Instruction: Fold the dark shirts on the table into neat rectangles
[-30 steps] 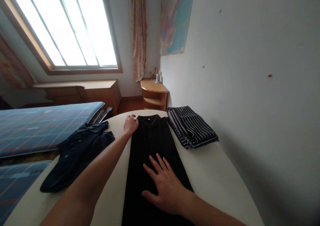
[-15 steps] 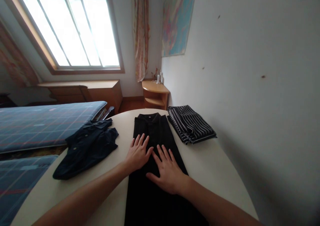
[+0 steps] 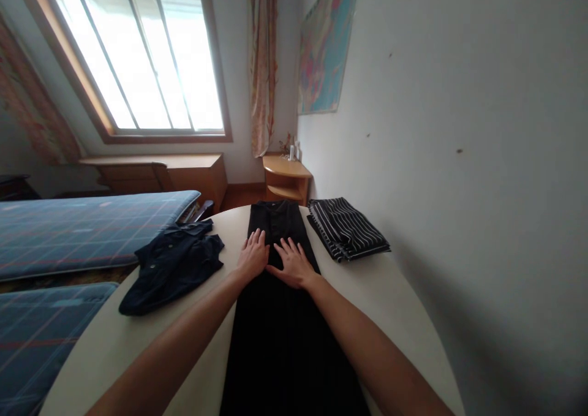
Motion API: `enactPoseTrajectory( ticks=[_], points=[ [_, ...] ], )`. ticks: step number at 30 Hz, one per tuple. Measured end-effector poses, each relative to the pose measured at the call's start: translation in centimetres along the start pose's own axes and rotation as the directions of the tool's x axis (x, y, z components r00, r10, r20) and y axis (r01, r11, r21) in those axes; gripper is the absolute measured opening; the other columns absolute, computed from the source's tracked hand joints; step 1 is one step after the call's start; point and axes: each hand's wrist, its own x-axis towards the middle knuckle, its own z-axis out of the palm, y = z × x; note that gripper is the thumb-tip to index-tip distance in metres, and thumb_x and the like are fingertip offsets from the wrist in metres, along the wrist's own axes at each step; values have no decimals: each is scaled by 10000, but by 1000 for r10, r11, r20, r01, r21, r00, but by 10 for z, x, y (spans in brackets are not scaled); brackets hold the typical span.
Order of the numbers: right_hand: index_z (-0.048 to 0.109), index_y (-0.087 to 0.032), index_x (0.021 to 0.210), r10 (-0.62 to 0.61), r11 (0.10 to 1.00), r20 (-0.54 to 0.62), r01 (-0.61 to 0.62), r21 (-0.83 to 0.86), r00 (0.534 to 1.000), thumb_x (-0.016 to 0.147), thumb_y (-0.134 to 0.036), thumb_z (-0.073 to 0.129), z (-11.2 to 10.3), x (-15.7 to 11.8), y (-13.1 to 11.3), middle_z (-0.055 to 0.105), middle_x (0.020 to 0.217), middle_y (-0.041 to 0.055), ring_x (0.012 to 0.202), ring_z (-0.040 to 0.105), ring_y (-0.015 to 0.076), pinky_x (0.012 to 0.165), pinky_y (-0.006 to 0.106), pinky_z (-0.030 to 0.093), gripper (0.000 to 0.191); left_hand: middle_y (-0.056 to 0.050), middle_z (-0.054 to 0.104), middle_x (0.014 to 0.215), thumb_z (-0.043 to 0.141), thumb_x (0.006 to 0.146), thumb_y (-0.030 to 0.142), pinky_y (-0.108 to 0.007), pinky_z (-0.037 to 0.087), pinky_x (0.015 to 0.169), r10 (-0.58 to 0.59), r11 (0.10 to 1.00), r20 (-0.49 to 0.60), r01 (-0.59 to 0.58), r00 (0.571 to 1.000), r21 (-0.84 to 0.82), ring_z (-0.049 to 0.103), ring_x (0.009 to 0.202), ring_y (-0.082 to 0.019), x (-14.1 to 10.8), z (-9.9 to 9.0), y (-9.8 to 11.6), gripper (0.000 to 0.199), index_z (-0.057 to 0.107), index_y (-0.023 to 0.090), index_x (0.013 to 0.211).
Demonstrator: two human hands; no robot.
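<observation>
A black collared shirt [image 3: 280, 342] lies in a long narrow strip down the middle of the round white table, its collar at the far end. My left hand [image 3: 253, 255] rests flat on the shirt's left side below the collar, fingers stretched forward. Beside it my right hand [image 3: 293, 264] lies open on the cloth, fingers spread and thumb pointing left. The two hands nearly meet over the middle of the shirt. Neither one grips the fabric.
On the white table [image 3: 390, 306], a folded dark navy shirt [image 3: 172, 269] lies at left and a folded black-and-white striped garment [image 3: 346, 229] at right. A plaid mattress [image 3: 92, 226] stands left of the table. The wall [image 3: 482, 220] runs close along the right.
Both hands have slid forward along the black shirt toward its collar, the right hand most. The shirt's collar end now appears slightly farther up, and the camera view has shifted a little.
</observation>
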Motion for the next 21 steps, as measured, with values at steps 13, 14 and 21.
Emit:
enactPoseTrajectory(
  ticks=[13,14,21],
  points=[
    [647,-168,1252,-241,968,-38,243,60,970,917,-158,443,-21,-80,-16,608,1351,81,1257,547,193,1086,304,409,392,-53,179,1645,511,918,510,-477,198,1218,361,930,262,-322,895,-178,109,1516,-274,-165,-41,-7,733,249,298,1569],
    [657,-173,1238,-244,968,-23,245,56,969,919,-176,461,-23,-86,-19,613,1341,82,1232,567,203,1064,309,430,374,-44,152,1648,502,922,540,-498,177,1220,410,910,280,-367,868,-195,85,1517,-280,-175,-44,-4,754,208,316,1579],
    [708,-219,1142,-268,955,-84,276,111,960,957,-176,477,-14,-118,-19,642,1243,62,1136,614,182,1007,287,460,299,-49,66,1656,486,935,589,-592,128,1203,495,869,335,-462,802,-178,1,1509,-349,-198,-60,12,791,125,329,1589]
  ],
)
